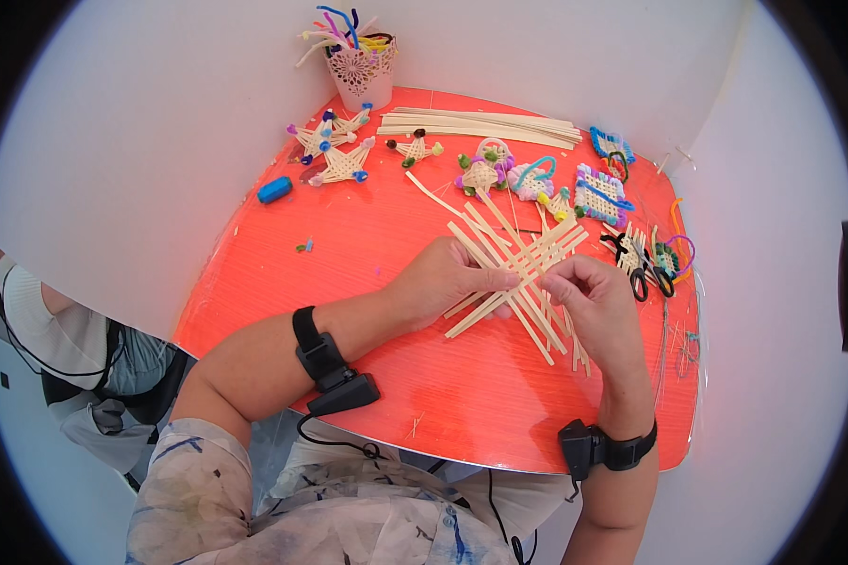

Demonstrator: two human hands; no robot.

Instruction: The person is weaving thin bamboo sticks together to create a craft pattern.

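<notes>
Holding pale strips [533,256] in the left hand [450,282], over the middle of the red table [254,273]. Crossed over and under each other, with loose ends poking out on many sides. Pressing with the left thumb on top, close to the middle of the crossing, and with the other left fingers mostly hidden underneath. Pinching with the right hand [594,299] too, thumb and finger close together on the strips, at the right side of the same crossing. Cannot tell how many strips between those two tips. Wearing a black band [342,388] on the left arm and a matching band [582,446] on the right.

At the back of the table, a pink pot [360,77] with fuzzy sticks [339,33] in lots of colors. Just to the right, a pile of long flat sticks [481,125]. In front of the pot, a bunch of stars [344,166] with fuzzy tips. Near the left edge, a blue block [274,190]. Toward the right edge, a woven square [600,196] with purple and white sides. Near the right hand, scissors [646,268] with black handles. Off to the left, past the table, part of another person [61,325] in pale clothes.
</notes>
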